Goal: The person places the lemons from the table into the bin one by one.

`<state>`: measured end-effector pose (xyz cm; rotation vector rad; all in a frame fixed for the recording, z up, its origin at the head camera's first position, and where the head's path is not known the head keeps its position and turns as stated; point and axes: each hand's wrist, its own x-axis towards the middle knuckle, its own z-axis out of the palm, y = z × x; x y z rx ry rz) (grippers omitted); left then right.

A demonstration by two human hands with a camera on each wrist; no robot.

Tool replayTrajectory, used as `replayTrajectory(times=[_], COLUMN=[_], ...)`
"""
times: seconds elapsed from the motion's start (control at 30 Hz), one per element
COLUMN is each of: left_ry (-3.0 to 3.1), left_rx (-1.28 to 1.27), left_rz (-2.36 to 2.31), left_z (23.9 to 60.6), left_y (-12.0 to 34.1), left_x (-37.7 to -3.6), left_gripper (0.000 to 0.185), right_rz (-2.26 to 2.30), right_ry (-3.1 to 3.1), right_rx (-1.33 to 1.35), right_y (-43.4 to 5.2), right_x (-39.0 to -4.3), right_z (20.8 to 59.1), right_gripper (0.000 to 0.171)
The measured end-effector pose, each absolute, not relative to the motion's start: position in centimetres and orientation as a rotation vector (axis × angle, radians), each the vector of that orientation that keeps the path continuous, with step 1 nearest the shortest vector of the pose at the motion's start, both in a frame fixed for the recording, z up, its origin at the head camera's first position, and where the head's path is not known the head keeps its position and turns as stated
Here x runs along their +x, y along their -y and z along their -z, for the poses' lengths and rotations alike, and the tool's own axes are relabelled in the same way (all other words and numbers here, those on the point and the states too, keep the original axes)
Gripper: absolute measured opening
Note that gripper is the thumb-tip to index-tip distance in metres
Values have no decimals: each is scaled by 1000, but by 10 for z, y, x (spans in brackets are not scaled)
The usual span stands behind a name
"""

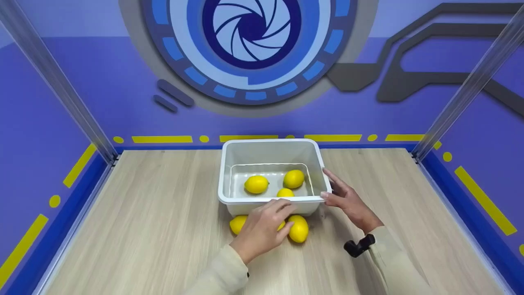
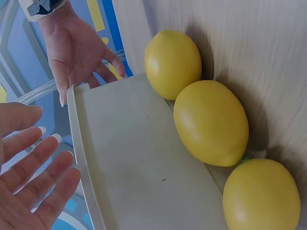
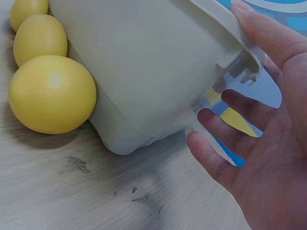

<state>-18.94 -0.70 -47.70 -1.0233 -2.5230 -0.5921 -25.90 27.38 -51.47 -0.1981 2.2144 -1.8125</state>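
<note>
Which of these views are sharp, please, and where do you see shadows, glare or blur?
Head view: evenly lit and fairly sharp, with a soft shadow under the left hand and the lemons by the white bin. Left wrist view: the near fingers are soft, and dark shadows fall on the table beside the lemons. Right wrist view: a mild highlight on the nearest lemon; the right hand is slightly blurred.

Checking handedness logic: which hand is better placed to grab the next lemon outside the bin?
Left. The left hand hovers open right over the lemons by the bin's near wall; the right hand is at the bin's corner.
</note>
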Motion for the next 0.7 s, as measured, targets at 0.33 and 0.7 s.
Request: replayTrajectory(times=[0.33,0.7], left_ry=[2525,2483], left_rx=[-1073,-1096], left_rz=[604,604], left_z=[487,496], left_y=[2,-2], left_x=[-187,-187], left_gripper=[34,30], right_rz=[1801,1803], right_ry=[-2225,-2221], right_rx=[-157,-169], right_y=[-274,-274], right_x=[-259,-259], right_z=[516,516], right_gripper=[72,71])
